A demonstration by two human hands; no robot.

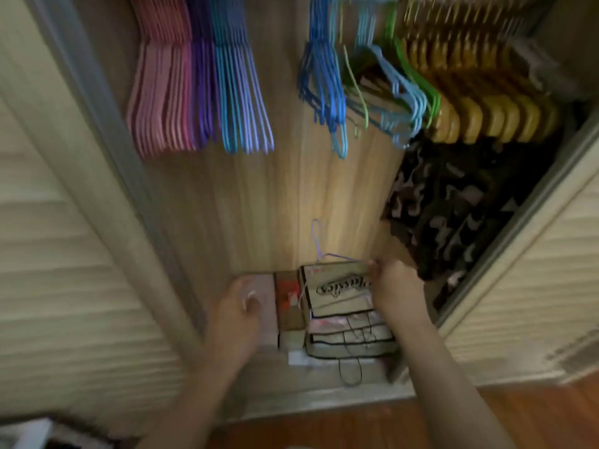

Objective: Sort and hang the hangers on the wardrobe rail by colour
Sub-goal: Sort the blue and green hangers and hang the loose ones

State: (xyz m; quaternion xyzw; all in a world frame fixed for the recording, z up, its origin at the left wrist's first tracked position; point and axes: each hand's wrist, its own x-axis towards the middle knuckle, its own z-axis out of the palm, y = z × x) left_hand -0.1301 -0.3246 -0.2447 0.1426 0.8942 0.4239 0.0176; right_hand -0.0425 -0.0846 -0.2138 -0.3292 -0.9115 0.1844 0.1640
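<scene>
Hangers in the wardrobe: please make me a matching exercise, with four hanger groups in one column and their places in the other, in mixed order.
Things:
1. pink hangers
2. purple hangers
3. yellow hangers
4. lilac hanger

Places:
A. far right on the rail
B. low down, over the boxes, at the right hand
C. far left on the rail
D. just right of the pink group

Pairs: 1-C, 2-D, 3-A, 4-B

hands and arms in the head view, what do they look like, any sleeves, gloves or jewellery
Both forearms are bare right down to the bottom edge of the picture: no sleeves show. The left hand and right hand wear no gloves. No watch, bracelet or ring can be made out, though the picture is blurred, so small items could be missed.
</scene>
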